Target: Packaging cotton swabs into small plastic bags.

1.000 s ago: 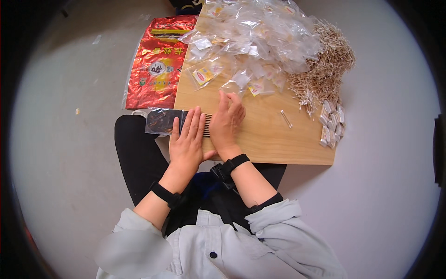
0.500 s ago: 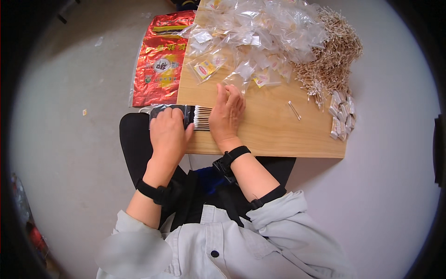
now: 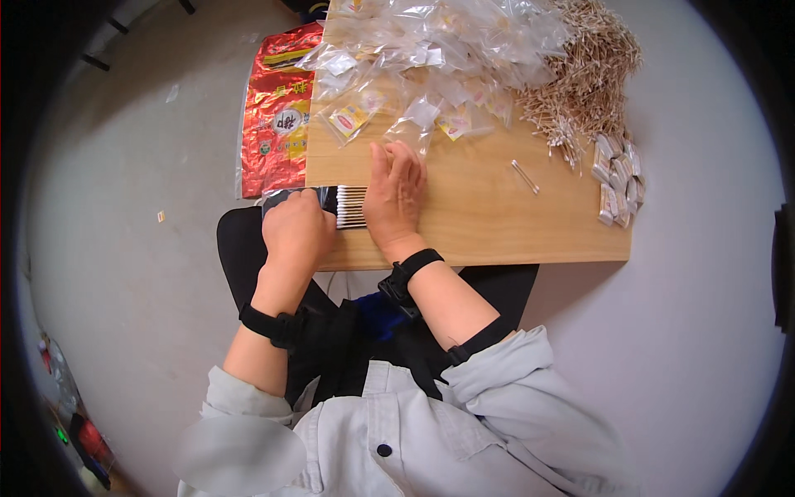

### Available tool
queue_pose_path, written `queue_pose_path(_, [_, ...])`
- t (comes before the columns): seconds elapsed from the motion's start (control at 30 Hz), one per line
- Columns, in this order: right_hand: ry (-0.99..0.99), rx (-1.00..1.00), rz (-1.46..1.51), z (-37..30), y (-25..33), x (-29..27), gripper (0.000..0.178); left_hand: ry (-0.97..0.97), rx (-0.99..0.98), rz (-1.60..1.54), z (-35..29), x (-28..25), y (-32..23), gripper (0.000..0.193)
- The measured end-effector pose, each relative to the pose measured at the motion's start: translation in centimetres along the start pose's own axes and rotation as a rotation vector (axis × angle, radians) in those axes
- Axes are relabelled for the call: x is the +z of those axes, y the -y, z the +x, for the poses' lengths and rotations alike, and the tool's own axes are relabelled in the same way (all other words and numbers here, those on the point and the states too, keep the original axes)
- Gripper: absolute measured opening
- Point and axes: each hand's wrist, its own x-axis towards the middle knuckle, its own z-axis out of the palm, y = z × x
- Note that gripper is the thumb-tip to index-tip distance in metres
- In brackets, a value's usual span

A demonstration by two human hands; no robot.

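Observation:
A row of white-tipped cotton swabs [image 3: 351, 206] lies side by side on a flat black piece [image 3: 329, 196] at the table's near left edge. My left hand [image 3: 298, 230] is closed over the left part of that black piece, its fingers curled down and the thumb tucked in. Clear film shows around the black piece, partly hidden by the hand. Against the right ends of the swabs rests my right hand [image 3: 396, 195], fingers loosely bent and partly apart, with nothing visible in it. Two loose swabs [image 3: 525, 177] lie farther right.
Clear plastic bags [image 3: 439, 41] with yellow labels cover the far part of the wooden table [image 3: 489, 232]. A heap of cotton swabs [image 3: 592, 70] sits at the far right, with small bundled packs [image 3: 617, 180] nearer. A red printed bag [image 3: 277, 116] hangs beside the left edge.
My left hand has curled tighter on the black piece, and its thumb has drawn in. The right hand stays at the swab ends. The whole view has shifted slightly.

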Motion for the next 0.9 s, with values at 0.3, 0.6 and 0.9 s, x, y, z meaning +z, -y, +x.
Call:
queue_pose_path(0.3, [0.012,-0.008,0.001,0.1,0.3,0.0,0.041,-0.036,-0.022,-0.179,-0.6,-0.2,0.5,0.016])
queue_pose_path(0.6, [0.031,-0.02,0.028,0.1,1.6,0.7,0.04,-0.157,0.036,-0.255,-0.9,-0.3,0.5,0.013])
queue_pose_path(0.9, [0.046,-0.039,0.048,0.0,1.7,0.6,0.041,-0.164,0.011,-0.251,-0.7,0.2,0.5,0.019])
